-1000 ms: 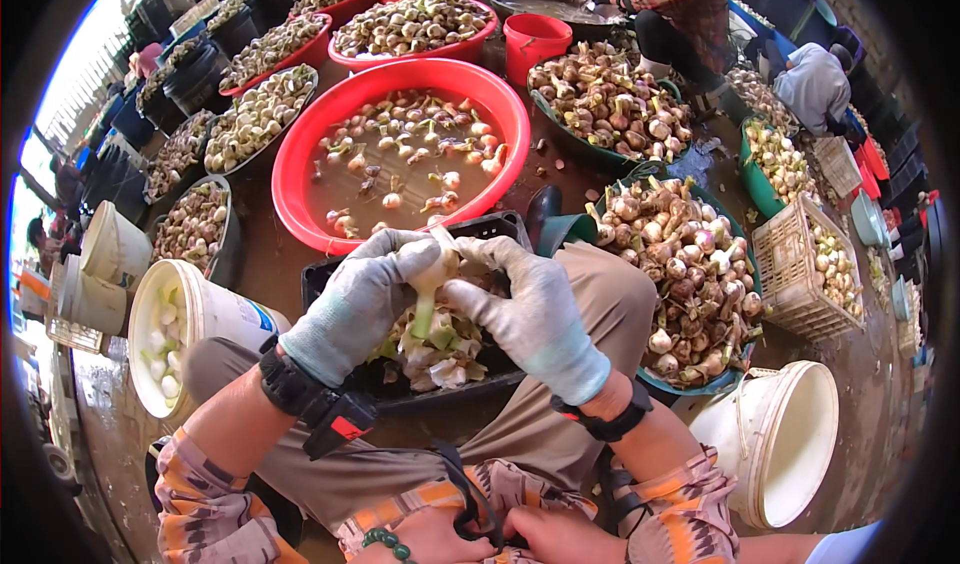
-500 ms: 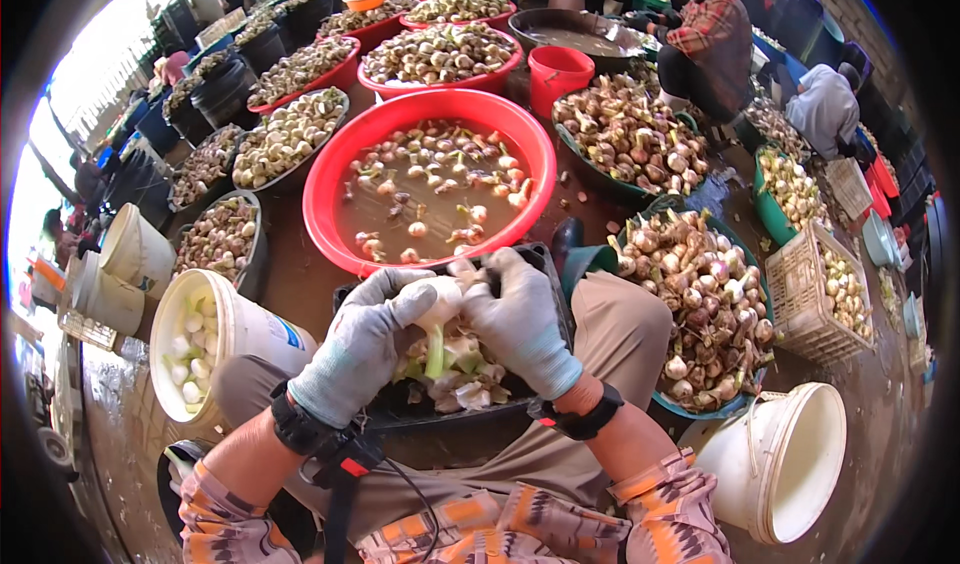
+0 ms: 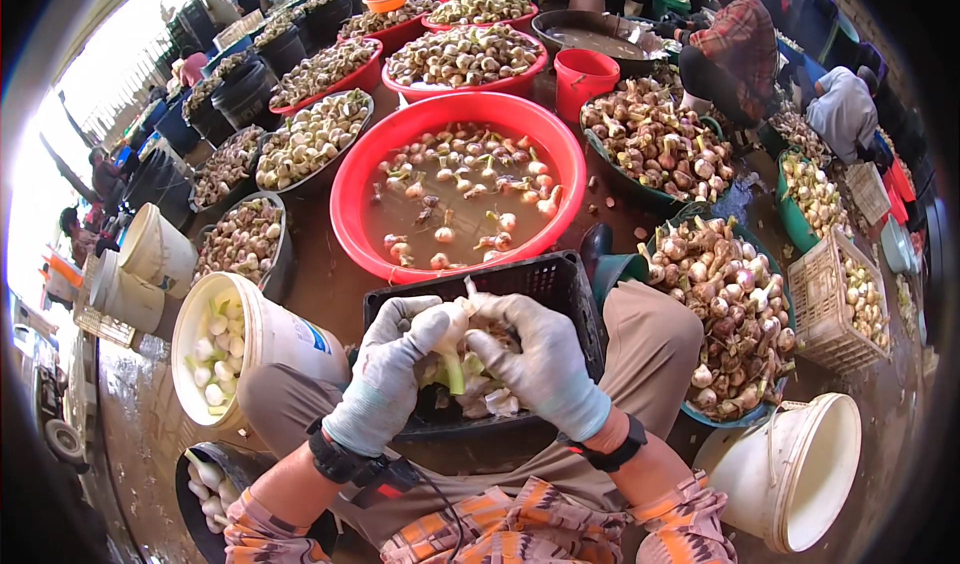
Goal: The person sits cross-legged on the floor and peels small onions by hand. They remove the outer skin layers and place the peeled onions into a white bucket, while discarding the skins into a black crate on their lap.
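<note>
Both of my hands wear pale grey work gloves with light blue cuffs. My left hand (image 3: 385, 369) grips a white garlic bulb (image 3: 455, 329), its green stem pointing down toward me. On the bulb's other side my right hand (image 3: 540, 359) is closed, thumb and fingers pressed against its root end and skin. Part of the bulb is hidden by the gloves. Directly beneath is a black plastic crate (image 3: 570, 309) between my knees, holding loose garlic peelings (image 3: 490, 394) and green stem pieces.
Ahead, a red basin (image 3: 345, 204) holds garlic in murky water. A white bucket (image 3: 300, 349) of peeled bulbs stands left; a tipped white bucket (image 3: 820, 474) lies right. Unpeeled garlic (image 3: 720, 304) is heaped by my right knee. A person (image 3: 735, 49) sits at far right.
My view has shifted, so the scene sits farther right, and more of the black crate shows. My right fingers have moved in against the bulb, which I still hold stem down.
</note>
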### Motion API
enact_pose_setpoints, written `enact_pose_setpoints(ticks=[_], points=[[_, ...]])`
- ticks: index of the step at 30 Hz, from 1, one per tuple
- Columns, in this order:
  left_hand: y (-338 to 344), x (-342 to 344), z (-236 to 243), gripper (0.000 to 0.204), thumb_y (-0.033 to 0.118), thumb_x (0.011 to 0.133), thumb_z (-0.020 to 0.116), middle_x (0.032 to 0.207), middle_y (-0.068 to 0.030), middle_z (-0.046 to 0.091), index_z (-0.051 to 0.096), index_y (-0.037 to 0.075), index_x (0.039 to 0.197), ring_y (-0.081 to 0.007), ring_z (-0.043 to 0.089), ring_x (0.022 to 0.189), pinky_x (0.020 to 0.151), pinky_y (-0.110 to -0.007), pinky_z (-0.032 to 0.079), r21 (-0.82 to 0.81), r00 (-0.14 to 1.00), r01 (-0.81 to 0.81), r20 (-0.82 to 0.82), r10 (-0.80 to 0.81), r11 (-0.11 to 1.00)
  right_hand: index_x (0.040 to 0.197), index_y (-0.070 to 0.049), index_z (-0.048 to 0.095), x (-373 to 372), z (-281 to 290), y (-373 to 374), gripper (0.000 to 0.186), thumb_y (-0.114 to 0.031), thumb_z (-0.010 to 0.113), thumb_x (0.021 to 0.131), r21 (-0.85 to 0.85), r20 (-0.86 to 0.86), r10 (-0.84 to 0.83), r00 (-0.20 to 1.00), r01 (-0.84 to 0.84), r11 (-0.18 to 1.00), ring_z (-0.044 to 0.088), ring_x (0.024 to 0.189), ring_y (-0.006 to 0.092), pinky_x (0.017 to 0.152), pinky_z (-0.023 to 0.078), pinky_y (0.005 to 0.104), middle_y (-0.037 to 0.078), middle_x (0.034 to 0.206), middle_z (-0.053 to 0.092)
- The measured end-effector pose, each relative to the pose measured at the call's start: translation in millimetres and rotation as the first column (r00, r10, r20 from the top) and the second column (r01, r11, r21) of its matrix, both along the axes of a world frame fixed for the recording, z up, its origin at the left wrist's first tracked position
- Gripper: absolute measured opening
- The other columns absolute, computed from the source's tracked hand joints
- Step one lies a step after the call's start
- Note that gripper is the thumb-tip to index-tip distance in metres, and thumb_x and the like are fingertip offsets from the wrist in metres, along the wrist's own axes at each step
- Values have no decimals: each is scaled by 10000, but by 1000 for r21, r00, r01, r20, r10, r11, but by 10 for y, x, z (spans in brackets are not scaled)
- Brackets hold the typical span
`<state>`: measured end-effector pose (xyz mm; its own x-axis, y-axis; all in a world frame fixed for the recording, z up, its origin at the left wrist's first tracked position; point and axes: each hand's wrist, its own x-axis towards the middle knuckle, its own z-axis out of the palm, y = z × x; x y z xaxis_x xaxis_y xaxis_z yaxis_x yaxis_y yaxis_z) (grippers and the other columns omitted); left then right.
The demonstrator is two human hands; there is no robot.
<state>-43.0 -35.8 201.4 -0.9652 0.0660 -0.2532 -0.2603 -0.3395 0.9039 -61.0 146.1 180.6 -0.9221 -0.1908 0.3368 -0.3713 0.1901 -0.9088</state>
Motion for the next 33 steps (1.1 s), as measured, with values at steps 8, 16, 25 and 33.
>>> enact_pose_setpoints(ticks=[8, 16, 25, 33], points=[[43, 210, -326, 288, 137, 890, 731, 1053, -59, 677, 588, 22, 1113, -90, 637, 918, 791, -251, 529, -198, 995, -46, -100, 26, 979, 897, -54, 634, 121, -215, -187, 153, -89, 704, 766, 262, -82, -119, 990, 137, 955, 658, 746, 371, 658, 533, 435, 163, 836, 660], [-85, 318, -230, 350, 210, 963, 632, 1149, -130, 645, 540, -5, 1224, -243, 628, 1093, 959, -425, 528, 256, 997, -59, 54, 46, 965, 948, -2, 601, -54, -245, -7, 91, -90, 599, 927, -309, 553, 133, 822, 54, 950, 572, 599, 72, 500, 479, 250, 30, 746, 612], [-37, 325, -365, 327, 56, 856, 745, 1047, -82, 686, 588, 18, 1140, -127, 651, 943, 868, -274, 516, -126, 990, -119, -94, 107, 985, 957, -64, 685, 246, -310, -203, 198, -144, 741, 785, 257, -73, -18, 997, 36, 966, 656, 775, 332, 658, 529, 402, 125, 868, 663], [-163, 423, -310, 320, 169, 936, 678, 1103, -88, 667, 592, -3, 1192, -146, 642, 999, 902, -277, 515, 31, 1000, 0, -7, 0, 1000, 791, -5, 562, 153, -433, -241, 88, -75, 615, 781, 46, 345, -95, 934, 84, 995, 593, 568, 235, 547, 472, 363, 144, 670, 606]])
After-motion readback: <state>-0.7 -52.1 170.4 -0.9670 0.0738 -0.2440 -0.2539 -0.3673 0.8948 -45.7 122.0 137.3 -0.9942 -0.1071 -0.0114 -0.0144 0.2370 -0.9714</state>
